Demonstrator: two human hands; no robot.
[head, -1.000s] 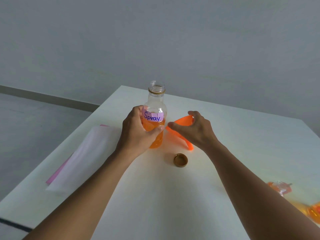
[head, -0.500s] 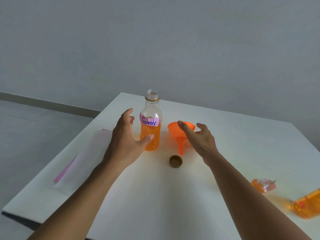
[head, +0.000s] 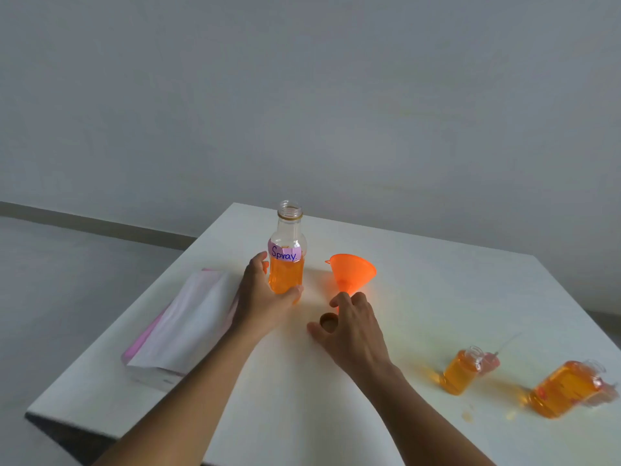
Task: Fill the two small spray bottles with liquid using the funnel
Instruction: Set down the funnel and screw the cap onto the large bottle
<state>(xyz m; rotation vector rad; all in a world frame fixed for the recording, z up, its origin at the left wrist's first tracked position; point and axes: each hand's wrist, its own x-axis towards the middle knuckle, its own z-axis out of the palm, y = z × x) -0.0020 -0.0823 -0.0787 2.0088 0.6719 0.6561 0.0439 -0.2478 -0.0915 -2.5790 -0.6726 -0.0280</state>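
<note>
A clear bottle (head: 286,260) labelled "Spray", uncapped and about half full of orange liquid, stands at the table's far middle. My left hand (head: 263,299) wraps its lower part, thumb across the front. The orange funnel (head: 353,270) rests just right of it, spout pointing toward me. The brown cap (head: 327,322) lies on the table between the thumb and forefinger of my right hand (head: 354,329), whose fingers are spread around it. Two small spray bottles (head: 460,371) (head: 564,391) at the right hold orange liquid; both look blurred.
A flat white and pink packet (head: 188,324) lies left of my left hand, near the table's left edge. A few orange drops (head: 467,415) spot the white table (head: 437,280) in front of the small bottles. A grey wall rises behind.
My left hand let go of the bottle, then closed on it again. My right hand left the funnel and came down over the cap. The view has shifted, so both small bottles now show.
</note>
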